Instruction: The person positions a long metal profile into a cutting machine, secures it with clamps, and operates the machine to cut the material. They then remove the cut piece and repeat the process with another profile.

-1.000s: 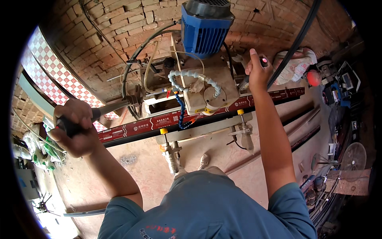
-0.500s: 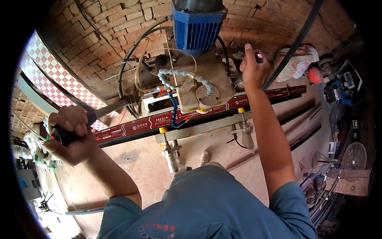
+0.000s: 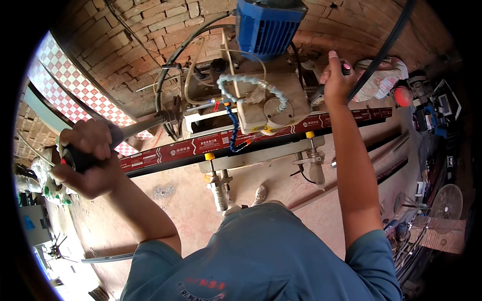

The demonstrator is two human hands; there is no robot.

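Observation:
My left hand (image 3: 90, 155) is closed round the black grip (image 3: 114, 135) of a metal lever that runs to the machine. At the far right, my right hand (image 3: 337, 88) wraps another dark handle (image 3: 345, 68) with a pinkish end, its thumb pointing up. Between the hands stands the machine head (image 3: 278, 98), under a blue motor (image 3: 268, 32). A white jointed hose (image 3: 246, 79) curls over it, and a blue jointed hose (image 3: 233, 128) hangs toward a long bar with red printed wrapping (image 3: 211, 143). The bar passes beneath the head.
Two yellow-capped clamps (image 3: 210, 157) sit along a pale metal beam (image 3: 251, 156) on my side of the bar. A brick wall (image 3: 165, 30) rises behind the machine. To the right are a white sack (image 3: 381, 78), a fan (image 3: 446, 201) and long profiles on the floor.
The machine head, motor and hoses have slid right relative to the bar and clamps. My right hand has moved right with its handle; my left hand keeps its grip. The view has shifted slightly.

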